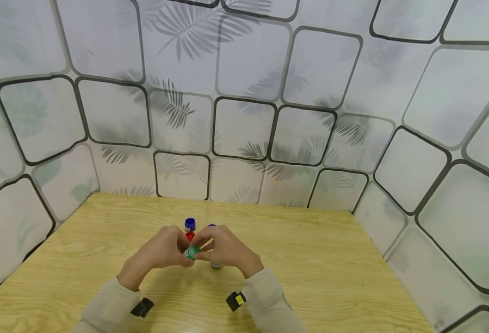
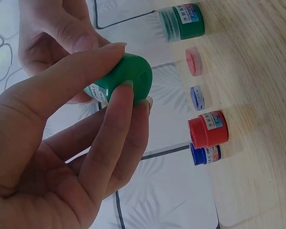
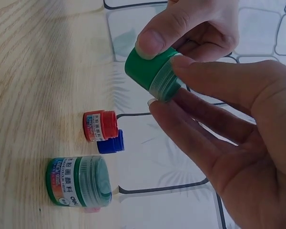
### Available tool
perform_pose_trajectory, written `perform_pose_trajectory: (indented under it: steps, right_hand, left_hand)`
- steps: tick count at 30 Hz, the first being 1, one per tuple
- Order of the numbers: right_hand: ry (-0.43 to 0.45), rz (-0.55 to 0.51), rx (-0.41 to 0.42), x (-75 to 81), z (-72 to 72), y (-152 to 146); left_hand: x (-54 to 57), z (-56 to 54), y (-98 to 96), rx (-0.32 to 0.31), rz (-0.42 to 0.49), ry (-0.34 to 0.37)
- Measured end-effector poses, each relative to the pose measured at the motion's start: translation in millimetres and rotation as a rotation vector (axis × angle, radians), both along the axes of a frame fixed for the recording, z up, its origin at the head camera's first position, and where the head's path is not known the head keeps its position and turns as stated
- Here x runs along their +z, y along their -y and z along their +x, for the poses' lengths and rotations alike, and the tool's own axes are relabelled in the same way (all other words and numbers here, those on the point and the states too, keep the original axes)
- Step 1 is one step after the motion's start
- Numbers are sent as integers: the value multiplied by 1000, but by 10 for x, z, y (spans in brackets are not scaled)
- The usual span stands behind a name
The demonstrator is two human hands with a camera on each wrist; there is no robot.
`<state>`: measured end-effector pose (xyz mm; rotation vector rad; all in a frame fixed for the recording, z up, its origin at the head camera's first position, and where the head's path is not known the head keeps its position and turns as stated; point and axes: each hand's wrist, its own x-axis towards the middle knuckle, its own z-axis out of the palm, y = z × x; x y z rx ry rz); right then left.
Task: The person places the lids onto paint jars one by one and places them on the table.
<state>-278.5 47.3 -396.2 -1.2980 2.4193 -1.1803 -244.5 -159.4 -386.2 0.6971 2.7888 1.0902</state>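
Note:
A small green paint jar is held above the table between both hands. My left hand grips its green body with thumb and fingers. From the other side, my right hand pinches the jar's clear screw lid between thumb and fingertips. The lid sits on the jar, which is tilted in the right wrist view. Beyond the hands, an uncapped red paint jar and an uncapped blue paint jar stand upright on the table.
Another green paint jar, with its clear lid on, stands on the wooden table. A red lid and a blue lid lie near it. A patterned wall rises behind the table.

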Motion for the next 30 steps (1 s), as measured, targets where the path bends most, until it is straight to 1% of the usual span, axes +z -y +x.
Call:
perform_pose_trajectory:
  steps: [7, 19, 26, 28, 30]
  right_hand:
    - [-20, 33, -22, -24, -13, 1]
    - [-57, 99, -60, 20, 17, 11]
    - [-15, 126, -73, 43, 32, 10]
    - [-11, 136, -71, 41, 27, 10]
    - [-26, 149, -70, 41, 19, 5]
  left_hand:
    - [5, 5, -21, -15, 8, 3]
    - [-5, 19, -52, -19, 27, 6]
    - [-17, 18, -56, -42, 4, -7]
    - [-24, 14, -50, -46, -1, -7]
    - [-28, 8, -44, -47, -2, -4]
